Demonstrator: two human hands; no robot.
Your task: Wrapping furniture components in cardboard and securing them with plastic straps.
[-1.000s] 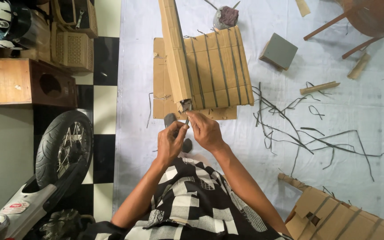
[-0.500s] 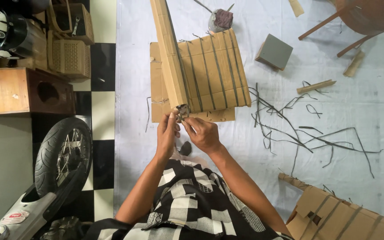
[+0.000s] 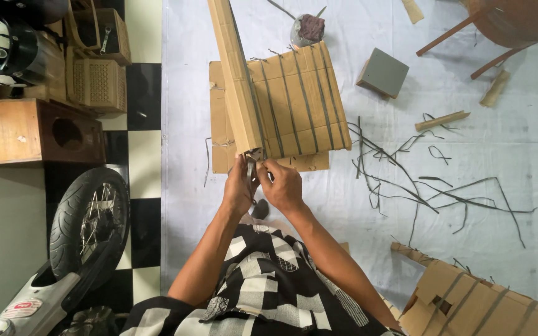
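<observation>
A long folded cardboard bundle [image 3: 236,74] stands tilted toward me, its near end at my hands. My left hand [image 3: 239,186] and my right hand [image 3: 281,185] meet at that end, fingers pinched on a thin dark strap [image 3: 251,167] hanging from it. Behind it lies a flat stack of cardboard [image 3: 303,96] bound with several dark straps, on a larger cardboard sheet [image 3: 219,134]. What sits inside the bundle's end is too small to tell.
Loose dark strap offcuts [image 3: 418,186] litter the white floor sheet on the right. A grey block [image 3: 383,73], another strapped cardboard stack [image 3: 474,305], a motorbike wheel [image 3: 88,218], a wooden box [image 3: 32,130], a helmet [image 3: 1,37] surround me.
Both hands have risen to the bundle's near end and closed together on the strap. The left hand moved up from lower down.
</observation>
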